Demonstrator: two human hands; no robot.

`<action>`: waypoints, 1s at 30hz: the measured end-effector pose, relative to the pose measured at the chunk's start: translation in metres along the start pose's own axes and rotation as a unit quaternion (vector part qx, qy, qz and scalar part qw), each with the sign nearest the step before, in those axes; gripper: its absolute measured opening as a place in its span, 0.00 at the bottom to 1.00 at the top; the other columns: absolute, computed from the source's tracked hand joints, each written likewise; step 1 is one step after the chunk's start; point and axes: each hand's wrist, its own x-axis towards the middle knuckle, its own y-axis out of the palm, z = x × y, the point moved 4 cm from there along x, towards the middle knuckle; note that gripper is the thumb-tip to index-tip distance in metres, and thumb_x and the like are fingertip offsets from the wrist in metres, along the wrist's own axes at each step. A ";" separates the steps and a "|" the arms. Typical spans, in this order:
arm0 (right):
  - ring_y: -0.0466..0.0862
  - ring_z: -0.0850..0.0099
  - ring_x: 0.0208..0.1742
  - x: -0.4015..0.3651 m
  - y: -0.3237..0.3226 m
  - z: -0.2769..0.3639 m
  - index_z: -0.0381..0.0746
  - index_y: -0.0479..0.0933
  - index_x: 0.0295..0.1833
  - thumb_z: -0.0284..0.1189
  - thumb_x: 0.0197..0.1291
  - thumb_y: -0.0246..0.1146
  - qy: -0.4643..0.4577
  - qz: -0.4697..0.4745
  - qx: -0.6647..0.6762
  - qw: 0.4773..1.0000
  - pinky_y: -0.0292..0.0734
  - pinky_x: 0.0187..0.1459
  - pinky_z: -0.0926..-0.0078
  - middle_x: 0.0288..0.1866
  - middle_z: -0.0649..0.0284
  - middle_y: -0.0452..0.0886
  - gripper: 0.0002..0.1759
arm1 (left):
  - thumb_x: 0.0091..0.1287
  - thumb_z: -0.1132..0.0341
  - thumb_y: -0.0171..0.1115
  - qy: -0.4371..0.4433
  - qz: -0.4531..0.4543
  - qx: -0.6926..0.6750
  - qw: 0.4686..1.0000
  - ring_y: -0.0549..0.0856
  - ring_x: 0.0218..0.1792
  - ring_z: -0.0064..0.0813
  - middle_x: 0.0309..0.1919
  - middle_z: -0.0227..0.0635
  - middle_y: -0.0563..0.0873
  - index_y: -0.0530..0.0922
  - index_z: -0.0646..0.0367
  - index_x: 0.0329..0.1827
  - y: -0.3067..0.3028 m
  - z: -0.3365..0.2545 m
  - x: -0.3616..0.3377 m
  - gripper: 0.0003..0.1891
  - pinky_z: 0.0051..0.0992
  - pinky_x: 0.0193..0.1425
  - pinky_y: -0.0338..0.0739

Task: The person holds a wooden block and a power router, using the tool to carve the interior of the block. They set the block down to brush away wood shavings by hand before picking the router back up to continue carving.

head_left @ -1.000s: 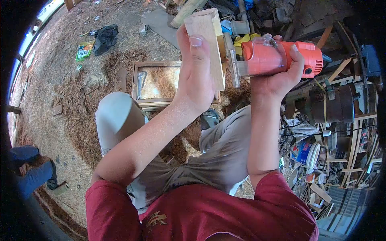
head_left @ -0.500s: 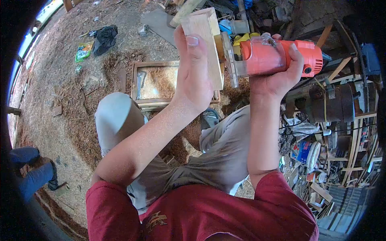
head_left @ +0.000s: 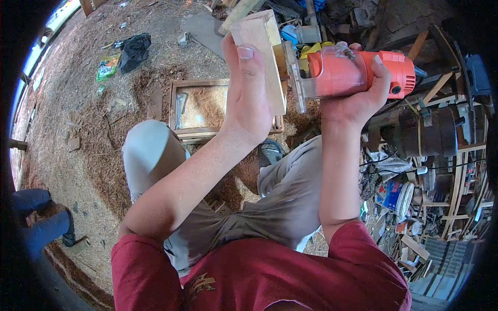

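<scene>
While the left hand (head_left: 249,98) is clenching the block (head_left: 259,57) upright above the lap (head_left: 270,207), apparently to steady its right edge, the right hand (head_left: 353,101) is gripping the trimmer (head_left: 353,72) sideways, pressing its base (head_left: 292,78) flat against that edge.

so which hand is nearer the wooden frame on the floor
Left. The left hand, gripping the wood block, is over the right end of the wooden frame in view; the right hand, holding the orange trimmer, is farther off to its right.
</scene>
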 end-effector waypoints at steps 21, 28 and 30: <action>0.81 0.62 0.45 -0.002 0.003 0.000 0.40 0.71 0.52 0.39 0.57 0.64 0.025 0.017 0.043 0.999 0.81 0.51 0.53 0.45 0.59 0.79 0.21 | 0.77 0.34 0.36 0.009 0.014 0.012 1.000 0.70 0.66 0.26 0.64 0.35 0.67 0.49 0.50 0.74 -0.003 0.004 0.004 0.35 0.34 0.69 0.68; 0.80 0.58 0.50 0.008 -0.006 0.006 0.33 0.72 0.48 0.41 0.55 0.64 0.005 0.009 0.034 0.999 0.77 0.58 0.54 0.45 0.57 0.77 0.24 | 0.76 0.33 0.37 -0.004 0.018 -0.003 1.000 0.69 0.67 0.27 0.65 0.35 0.67 0.50 0.49 0.74 -0.002 0.006 0.002 0.36 0.34 0.71 0.65; 0.80 0.58 0.50 0.011 -0.010 0.007 0.33 0.72 0.47 0.41 0.55 0.64 0.000 0.005 0.033 0.999 0.77 0.58 0.54 0.45 0.58 0.77 0.23 | 0.76 0.33 0.38 -0.017 0.022 -0.010 1.000 0.69 0.67 0.27 0.65 0.35 0.67 0.50 0.50 0.74 0.001 0.005 -0.001 0.36 0.35 0.72 0.64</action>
